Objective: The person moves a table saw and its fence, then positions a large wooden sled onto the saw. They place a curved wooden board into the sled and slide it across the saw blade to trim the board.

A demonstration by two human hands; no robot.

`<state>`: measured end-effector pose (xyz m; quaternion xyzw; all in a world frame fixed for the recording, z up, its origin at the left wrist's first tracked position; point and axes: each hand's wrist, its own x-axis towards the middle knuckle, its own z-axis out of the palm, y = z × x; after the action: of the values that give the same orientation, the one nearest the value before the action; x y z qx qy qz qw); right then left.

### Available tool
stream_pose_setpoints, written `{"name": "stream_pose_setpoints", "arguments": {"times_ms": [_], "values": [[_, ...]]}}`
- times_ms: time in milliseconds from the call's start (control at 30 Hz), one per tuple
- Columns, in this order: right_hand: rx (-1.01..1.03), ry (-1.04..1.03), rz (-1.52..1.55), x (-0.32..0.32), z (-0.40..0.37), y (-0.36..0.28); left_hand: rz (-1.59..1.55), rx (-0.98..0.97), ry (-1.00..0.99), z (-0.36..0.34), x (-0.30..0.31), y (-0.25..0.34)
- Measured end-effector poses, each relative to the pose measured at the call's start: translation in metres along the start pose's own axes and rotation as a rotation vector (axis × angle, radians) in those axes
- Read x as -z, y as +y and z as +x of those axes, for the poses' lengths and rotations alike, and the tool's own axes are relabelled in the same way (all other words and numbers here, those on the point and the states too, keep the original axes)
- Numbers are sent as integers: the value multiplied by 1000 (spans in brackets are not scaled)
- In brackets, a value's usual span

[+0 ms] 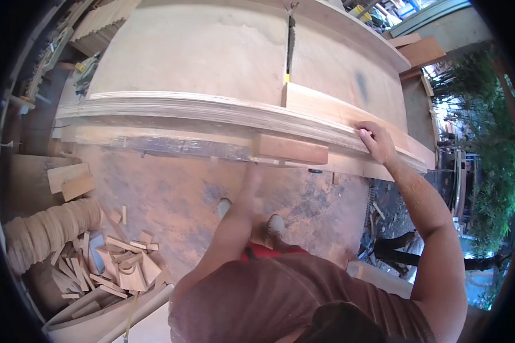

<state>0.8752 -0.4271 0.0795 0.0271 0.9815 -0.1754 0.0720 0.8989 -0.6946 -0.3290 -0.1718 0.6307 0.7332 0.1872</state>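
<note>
A long stack of thin plywood strips (212, 108) runs along the near edge of the workbench (212, 43). My right hand (376, 143) is on the right part of this stack, its fingers curled over the strips' edges and the thumb pressed close. Behind the strips lies a pale wooden board (337, 108), partly covered by them. At the bench's front edge sits a reddish wooden block (292, 150). My left hand (254, 174) is smeared by motion just below that block, so its fingers cannot be made out.
A narrow dark gap (292, 43) crosses the bench top. Wood offcuts (126, 263) are heaped at lower left, beside a ribbed hose (51, 231). Sawdust covers the floor (171, 194). Lumber (420, 54) stands at the far right, with greenery (492, 143) beyond.
</note>
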Motion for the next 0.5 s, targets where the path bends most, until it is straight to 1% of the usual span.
{"name": "stream_pose_setpoints", "arguments": {"times_ms": [67,100,133,200,233,267,333,367,400,433,467,500], "values": [[5,6,21,-7,-4,-1,515,-35,-29,17,25,13],[10,14,16,-1,-1,0,684,-52,-43,25,33,23],[-3,12,12,0,-2,2,767,-57,-54,27,40,27],[-28,17,11,-2,-12,-5,676,-75,-46,5,49,36],[-32,26,-10,3,-6,-9,561,-103,-27,6,46,46],[-35,15,-17,5,-6,-10,555,-129,-30,12,41,49],[-5,24,-16,4,-5,-5,674,-130,13,16,44,31],[26,22,-8,3,-4,-2,775,-172,68,15,43,25],[1,5,5,5,-4,-5,878,-211,124,13,40,33],[-12,10,7,8,-3,-7,883,-215,111,12,42,40],[-26,-10,15,10,-3,-8,1051,-215,-33,-10,46,80],[-38,-36,27,11,-4,-8,1143,-204,-107,-7,54,73]]}}
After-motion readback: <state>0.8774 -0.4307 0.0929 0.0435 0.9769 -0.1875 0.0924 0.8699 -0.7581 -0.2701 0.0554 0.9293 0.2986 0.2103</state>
